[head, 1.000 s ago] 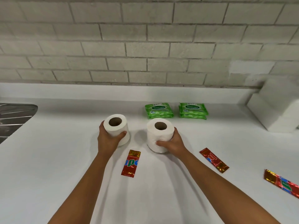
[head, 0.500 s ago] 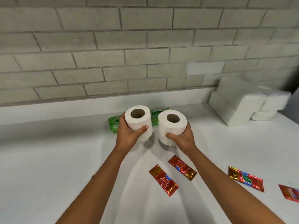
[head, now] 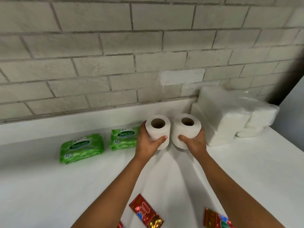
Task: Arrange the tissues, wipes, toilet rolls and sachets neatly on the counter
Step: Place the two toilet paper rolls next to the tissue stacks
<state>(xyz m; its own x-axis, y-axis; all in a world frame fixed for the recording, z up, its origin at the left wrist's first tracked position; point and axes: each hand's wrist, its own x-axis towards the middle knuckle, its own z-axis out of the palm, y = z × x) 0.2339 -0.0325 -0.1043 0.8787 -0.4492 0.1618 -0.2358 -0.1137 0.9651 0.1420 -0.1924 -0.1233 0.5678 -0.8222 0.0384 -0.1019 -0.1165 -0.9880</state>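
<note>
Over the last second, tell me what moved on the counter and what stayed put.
Both toilet rolls went from mid-counter back toward the wall: the left hand still grips the left toilet roll, the right hand the right toilet roll, now between the wipes packs and the tissue stack. Nothing was let go. Wipes, tissues and sachets stayed where they lay.

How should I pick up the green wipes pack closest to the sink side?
Probably take the left wipes pack by its two long edges, coming down from above. It lies flat on the counter, soft and low, with open space around it.
</note>
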